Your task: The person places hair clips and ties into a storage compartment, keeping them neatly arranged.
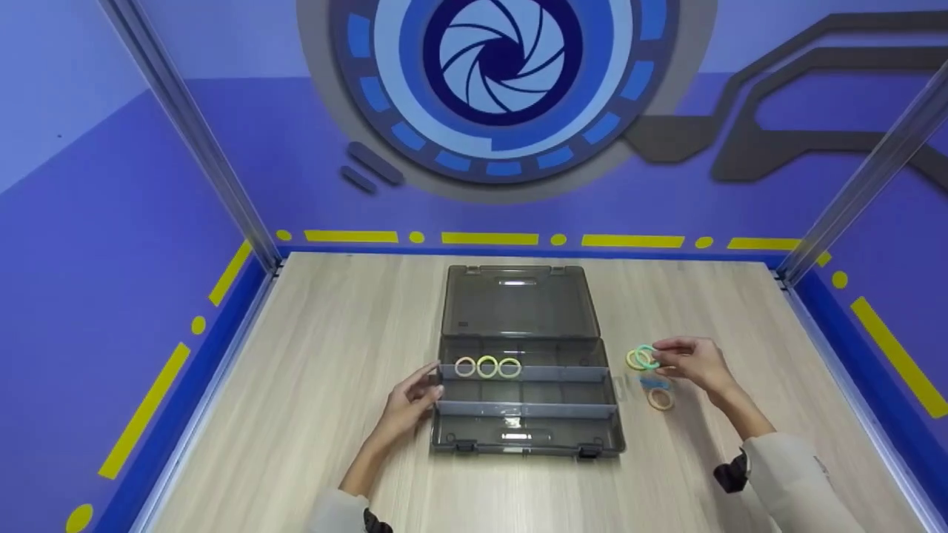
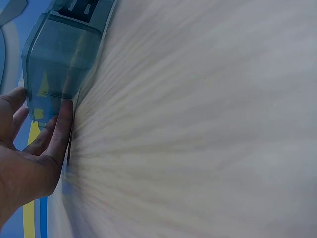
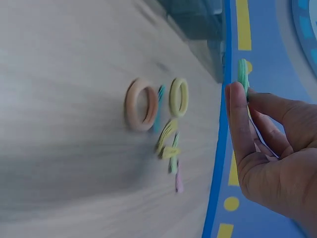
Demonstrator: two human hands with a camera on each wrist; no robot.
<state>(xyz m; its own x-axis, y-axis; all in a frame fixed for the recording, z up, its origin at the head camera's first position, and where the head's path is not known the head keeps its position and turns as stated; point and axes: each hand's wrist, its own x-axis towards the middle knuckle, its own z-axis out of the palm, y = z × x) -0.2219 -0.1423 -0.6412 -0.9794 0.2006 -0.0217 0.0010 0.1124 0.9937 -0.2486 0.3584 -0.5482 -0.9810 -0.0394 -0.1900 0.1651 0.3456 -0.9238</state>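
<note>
My right hand (image 1: 695, 364) pinches a mint-green hair tie (image 1: 646, 357) between thumb and fingertips, to the right of a smoky see-through box. In the right wrist view that same green hair tie (image 3: 242, 73) appears edge-on above the tabletop. My left hand (image 1: 406, 403) touches the left wall of the box (image 1: 621, 426), fingers extended along its outside in the left wrist view. The lid (image 1: 518, 307) lies folded back. Three hair ties, one peach (image 1: 456, 367), one yellow (image 1: 479, 367) and one pale yellow (image 1: 518, 363), stand in a row at the rear divider.
Right of the box lie a yellow hair tie (image 1: 632, 361), something blue (image 1: 655, 383) and a peach hair tie (image 1: 670, 400). Several more coloured pieces, yellow (image 3: 167, 135), green (image 3: 174, 161) and pink (image 3: 179, 183), show in the right wrist view. Blue-purple panels surround the wooden table (image 1: 333, 333).
</note>
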